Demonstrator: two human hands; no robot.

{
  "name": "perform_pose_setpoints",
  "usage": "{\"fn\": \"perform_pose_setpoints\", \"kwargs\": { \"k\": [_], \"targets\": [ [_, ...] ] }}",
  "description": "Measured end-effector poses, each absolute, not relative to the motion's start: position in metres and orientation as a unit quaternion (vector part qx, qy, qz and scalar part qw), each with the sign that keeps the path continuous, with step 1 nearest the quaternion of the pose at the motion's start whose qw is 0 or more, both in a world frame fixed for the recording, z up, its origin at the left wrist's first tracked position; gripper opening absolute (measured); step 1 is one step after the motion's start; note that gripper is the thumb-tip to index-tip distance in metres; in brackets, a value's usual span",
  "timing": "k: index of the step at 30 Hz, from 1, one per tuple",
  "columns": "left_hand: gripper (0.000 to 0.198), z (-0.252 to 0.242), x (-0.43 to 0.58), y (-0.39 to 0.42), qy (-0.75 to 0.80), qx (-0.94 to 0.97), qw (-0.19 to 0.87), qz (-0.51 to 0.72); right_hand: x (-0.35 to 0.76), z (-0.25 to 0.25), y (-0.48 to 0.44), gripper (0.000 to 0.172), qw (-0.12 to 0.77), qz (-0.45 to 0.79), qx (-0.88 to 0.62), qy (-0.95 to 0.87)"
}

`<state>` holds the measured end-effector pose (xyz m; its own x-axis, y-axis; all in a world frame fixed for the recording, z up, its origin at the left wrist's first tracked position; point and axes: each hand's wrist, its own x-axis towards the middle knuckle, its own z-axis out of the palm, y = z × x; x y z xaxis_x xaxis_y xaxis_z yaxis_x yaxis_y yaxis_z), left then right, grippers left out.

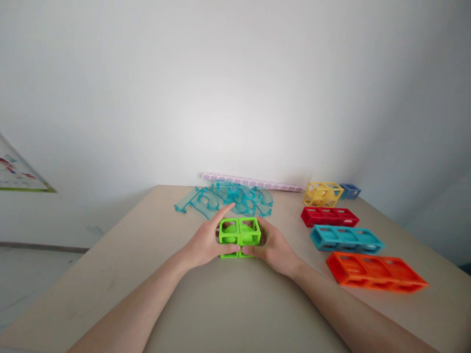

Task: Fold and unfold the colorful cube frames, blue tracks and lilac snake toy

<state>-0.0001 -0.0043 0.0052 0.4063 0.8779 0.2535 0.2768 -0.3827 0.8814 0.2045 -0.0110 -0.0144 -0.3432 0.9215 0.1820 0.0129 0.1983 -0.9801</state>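
White wall rises behind the beige tabletop, where my left hand and right hand are clamped on opposite ends of the green cube pair, in front of the turquoise pieces and left of the red row, blue row and orange row. If I press unevenly or a thumb slips, I judge the cubes could twist or part at their seam; whether they touch the surface below, I cannot tell.
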Motion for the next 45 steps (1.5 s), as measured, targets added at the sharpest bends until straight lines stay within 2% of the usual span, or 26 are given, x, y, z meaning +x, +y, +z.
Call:
{"fn": "perform_pose_setpoints", "kwargs": {
  "k": [3, 7, 10, 14, 19, 23, 25, 28, 35, 42, 45],
  "targets": [
    [0.106, 0.004, 0.000, -0.005, 0.413, 0.747, 0.365, 0.371, 0.207, -0.012, -0.015, 0.055, 0.451, 0.436, -0.377, -0.681],
    [0.115, 0.001, 0.000, -0.004, 0.431, 0.760, 0.326, 0.361, 0.211, -0.002, -0.022, 0.070, 0.467, 0.214, -0.364, -0.777],
    [0.117, -0.002, 0.002, -0.005, 0.428, 0.771, 0.298, 0.365, 0.211, 0.006, -0.025, 0.058, 0.424, 0.103, -0.340, -0.833],
    [0.111, -0.005, 0.007, -0.007, 0.403, 0.779, 0.304, 0.371, 0.209, 0.014, -0.029, 0.040, 0.345, 0.034, -0.350, -0.871],
    [0.114, -0.011, 0.007, -0.006, 0.350, 0.788, 0.344, 0.371, 0.233, 0.043, -0.013, 0.052, 0.255, -0.017, -0.387, -0.886],
    [0.100, -0.015, 0.006, -0.004, 0.345, 0.795, 0.314, 0.388, 0.279, 0.081, 0.038, 0.051, 0.263, -0.094, -0.459, -0.843],
    [0.090, -0.016, 0.005, -0.004, 0.340, 0.804, 0.304, 0.380, 0.302, 0.094, 0.068, 0.051, 0.214, -0.143, -0.519, -0.815],
    [0.082, -0.018, 0.005, -0.003, 0.333, 0.816, 0.293, 0.370, 0.327, 0.093, 0.103, 0.050, 0.132, -0.138, -0.576, -0.795],
    [0.079, -0.020, 0.006, 0.000, 0.330, 0.828, 0.276, 0.359, 0.346, 0.053, 0.128, 0.050, 0.081, -0.098, -0.587, -0.800],
    [0.072, -0.021, 0.006, -0.001, 0.336, 0.832, 0.267, 0.352, 0.318, 0.055, 0.109, 0.064, 0.116, -0.106, -0.619, -0.769],
    [0.063, -0.022, 0.007, 0.000, 0.341, 0.832, 0.258, 0.354, 0.275, 0.038, 0.080, 0.059, 0.174, -0.136, -0.640, -0.736]
  ]
}}
